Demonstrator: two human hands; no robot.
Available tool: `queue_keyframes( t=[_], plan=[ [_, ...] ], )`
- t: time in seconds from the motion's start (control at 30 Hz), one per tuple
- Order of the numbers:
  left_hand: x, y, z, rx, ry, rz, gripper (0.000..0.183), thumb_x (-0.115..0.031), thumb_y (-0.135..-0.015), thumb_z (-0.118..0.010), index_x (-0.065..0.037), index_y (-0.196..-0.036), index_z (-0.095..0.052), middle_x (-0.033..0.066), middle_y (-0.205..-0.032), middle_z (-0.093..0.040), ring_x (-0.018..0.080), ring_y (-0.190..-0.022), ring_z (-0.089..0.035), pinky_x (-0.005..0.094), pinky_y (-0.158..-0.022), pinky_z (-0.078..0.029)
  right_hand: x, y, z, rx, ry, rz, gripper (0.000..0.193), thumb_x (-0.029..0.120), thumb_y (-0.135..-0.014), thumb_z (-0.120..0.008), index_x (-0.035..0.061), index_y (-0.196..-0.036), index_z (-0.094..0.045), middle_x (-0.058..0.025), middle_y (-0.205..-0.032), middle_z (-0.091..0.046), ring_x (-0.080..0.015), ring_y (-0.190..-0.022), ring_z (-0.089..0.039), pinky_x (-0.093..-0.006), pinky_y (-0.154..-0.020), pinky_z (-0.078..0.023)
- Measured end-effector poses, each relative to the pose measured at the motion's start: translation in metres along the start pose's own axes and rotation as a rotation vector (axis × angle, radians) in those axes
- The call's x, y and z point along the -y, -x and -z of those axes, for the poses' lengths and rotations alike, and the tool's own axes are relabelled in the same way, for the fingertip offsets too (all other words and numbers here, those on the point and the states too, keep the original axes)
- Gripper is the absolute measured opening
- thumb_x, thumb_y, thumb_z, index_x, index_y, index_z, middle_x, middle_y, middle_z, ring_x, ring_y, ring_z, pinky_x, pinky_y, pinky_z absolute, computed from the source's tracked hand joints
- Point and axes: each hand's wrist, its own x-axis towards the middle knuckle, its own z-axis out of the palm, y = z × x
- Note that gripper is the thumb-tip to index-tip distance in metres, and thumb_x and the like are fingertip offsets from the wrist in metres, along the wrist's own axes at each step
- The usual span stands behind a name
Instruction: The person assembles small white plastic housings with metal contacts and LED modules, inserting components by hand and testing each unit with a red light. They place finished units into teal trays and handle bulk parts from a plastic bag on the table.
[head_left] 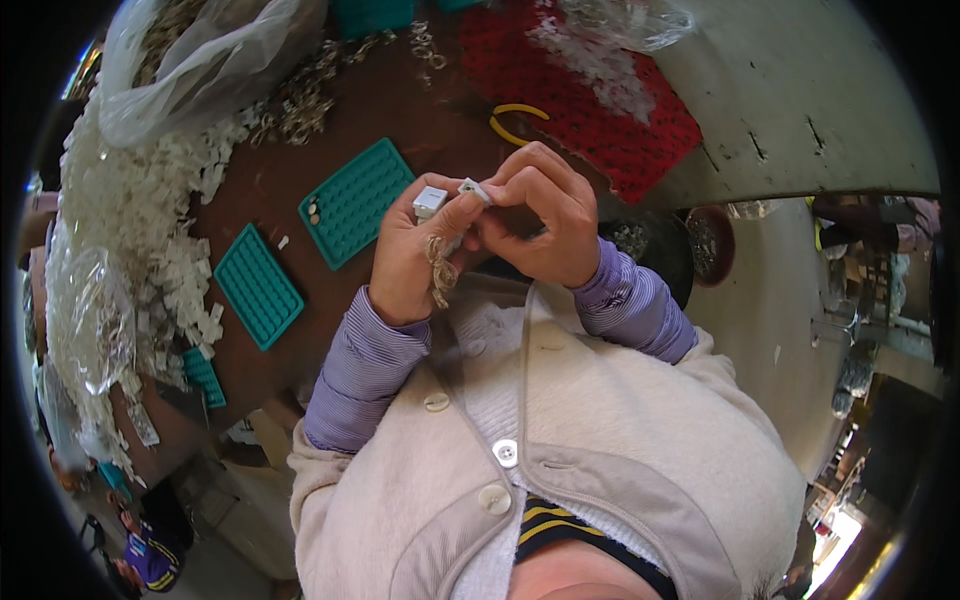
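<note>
My left hand (402, 262) is closed, holding a small white block-shaped piece (430, 202) between thumb and fingers. A knotted bundle of beige cord (440, 272) hangs from the same hand by the wrist. Fingertips of my right hand (552, 218) pinch at a second small white piece (473, 189) with a dark spot, which the left thumb also touches. The two hands meet just above my chest, over the near edge of the brown table. Closest to the left hand lies a teal tray (357, 203) with rows of hollows and a couple of small pale pieces in it.
Another teal tray (258, 287) lies further left. Heaped white pieces (150, 230) cover the table's left side under a clear plastic bag (205, 75). Yellow-handled pliers (520, 110) rest by a red cloth (640, 130). More beige cords (300, 105) lie at the back.
</note>
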Motion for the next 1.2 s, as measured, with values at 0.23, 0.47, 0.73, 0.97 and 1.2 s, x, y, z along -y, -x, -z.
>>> queue_keyframes(
  t=[0.23, 0.47, 0.73, 0.97, 1.2],
  plan=[
    [-0.007, -0.024, 0.003, 0.076, 0.101, 0.148, 0.012, -0.023, -0.103, -0.071, -0.012, -0.107, -0.069, -0.0023, -0.087, -0.069, 0.004, -0.069, -0.063, 0.0178, -0.049, -0.045, -0.015, -0.018, 0.0, 0.024, 0.104, 0.1, 0.029, -0.004, -0.066, -0.078, 0.0031, -0.086, -0.059, -0.0097, -0.081, -0.057, -0.0276, -0.071, -0.061, -0.0384, -0.062, -0.054],
    [-0.005, -0.026, 0.002, 0.021, -0.014, 0.076, 0.014, -0.027, -0.104, -0.07, -0.013, -0.108, -0.068, -0.0036, -0.088, -0.068, 0.0029, -0.069, -0.062, 0.0179, -0.05, -0.047, -0.02, -0.018, -0.002, 0.025, 0.174, 0.151, 0.025, -0.001, -0.066, -0.077, 0.0034, -0.084, -0.06, -0.0099, -0.081, -0.056, -0.0297, -0.075, -0.062, -0.0393, -0.065, -0.055],
    [-0.003, -0.028, -0.001, -0.065, 0.216, -0.035, 0.014, -0.025, -0.106, -0.065, -0.013, -0.113, -0.063, 0.0094, -0.111, -0.075, 0.0053, -0.069, -0.06, 0.0197, -0.05, -0.046, -0.073, -0.023, 0.056, -0.057, 0.28, -0.077, 0.024, 0.016, -0.08, -0.084, 0.0071, -0.101, -0.079, -0.0098, -0.095, -0.073, -0.0297, -0.089, -0.07, -0.0408, -0.079, -0.055],
    [-0.013, -0.01, 0.016, -0.001, 0.265, -0.057, 0.042, -0.022, -0.111, -0.056, -0.001, -0.146, -0.048, 0.0148, -0.129, -0.068, 0.0079, -0.072, -0.057, 0.0208, -0.048, -0.045, -0.132, 0.009, 0.124, 0.138, 0.689, -0.133, 0.01, 0.012, -0.085, -0.078, 0.008, -0.093, -0.079, -0.0053, -0.089, -0.065, -0.0286, -0.09, -0.061, -0.0411, -0.082, -0.052],
    [-0.011, -0.003, 0.022, 0.15, 0.482, 0.103, 0.049, -0.021, -0.112, -0.051, 0.002, -0.154, -0.038, 0.0161, -0.139, -0.061, 0.0074, -0.074, -0.057, 0.022, -0.05, -0.046, -0.109, -0.004, 0.093, 0.07, 0.706, -0.035, 0.008, 0.008, -0.088, -0.074, 0.0046, -0.095, -0.074, -0.0068, -0.093, -0.065, -0.0299, -0.089, -0.064, -0.0413, -0.08, -0.053]
  ],
)
